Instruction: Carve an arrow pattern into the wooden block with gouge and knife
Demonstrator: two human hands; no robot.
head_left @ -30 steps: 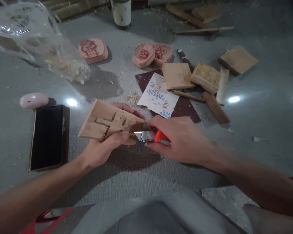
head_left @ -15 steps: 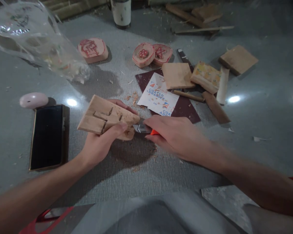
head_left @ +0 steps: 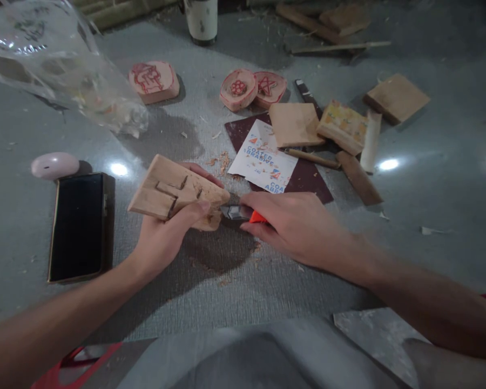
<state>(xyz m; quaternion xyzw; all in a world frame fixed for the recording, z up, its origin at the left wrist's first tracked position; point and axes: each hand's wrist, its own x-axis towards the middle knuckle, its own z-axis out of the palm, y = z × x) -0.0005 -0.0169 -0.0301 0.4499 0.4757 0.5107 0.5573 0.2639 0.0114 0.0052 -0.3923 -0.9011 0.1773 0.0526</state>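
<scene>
My left hand (head_left: pixel 166 229) is closed around a light wooden block (head_left: pixel 157 189), thumb on top and fingers behind it. Dark pencil-like lines or cuts mark the block's face, and its right end is notched and rough. In my right hand (head_left: pixel 291 221) is a utility knife (head_left: pixel 237 212) with an orange body, mostly hidden by the fingers. Its blade points left and meets the notch at the block's right end; how deep the tip sits cannot be seen. Wood shavings (head_left: pixel 223 161) lie on the surface behind the block.
Sandpaper sheets (head_left: pixel 263 156) lie ahead, partly under a square wood block (head_left: pixel 295 124). Carved red-marked pieces (head_left: pixel 238 89) sit farther back. A phone (head_left: pixel 79 227) and pink earbud case (head_left: pixel 55 165) are at left, near a clear plastic bag (head_left: pixel 85 81). A cup (head_left: pixel 201 21) stands at the back.
The knife blade has shifted slightly left and up into the block's notch, with my right hand turning a little. The block stays almost in place in my left hand.
</scene>
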